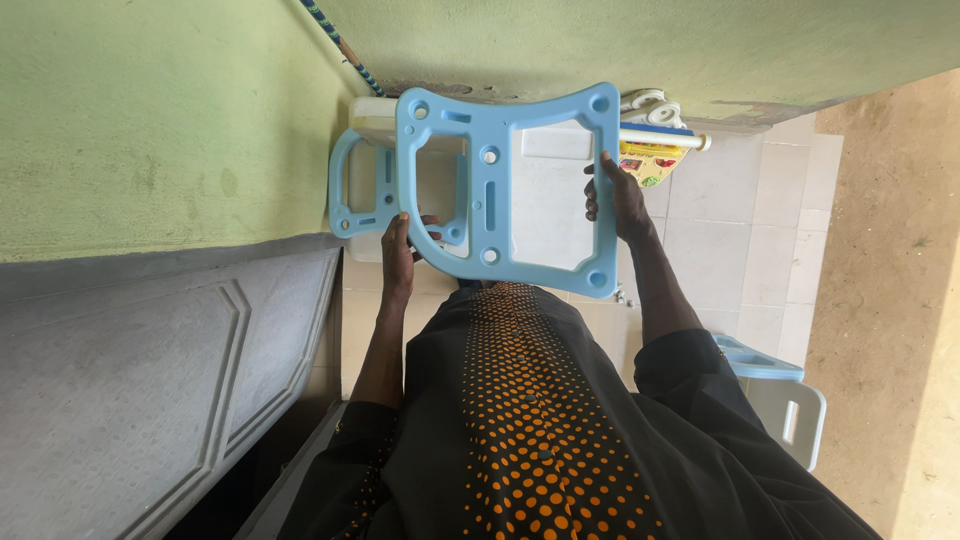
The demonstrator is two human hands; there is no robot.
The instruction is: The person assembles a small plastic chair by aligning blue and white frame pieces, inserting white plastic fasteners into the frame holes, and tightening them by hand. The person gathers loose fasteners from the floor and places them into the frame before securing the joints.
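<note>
Light blue plastic frame panel [510, 180] spans between both hands, long axis running hand to hand. Left hand [398, 245] fingers wrapped round its curved edge; right hand [618, 198] fingers closed on the opposite edge.

The light-blue frame [505, 185] looked like smooth, slightly glossy moulded plastic, the floor tiles [735, 225] were glazed and pale, the green wall [150, 120] was matt, rough plaster, and the dotted garment [540, 420] was soft cloth.
</note>
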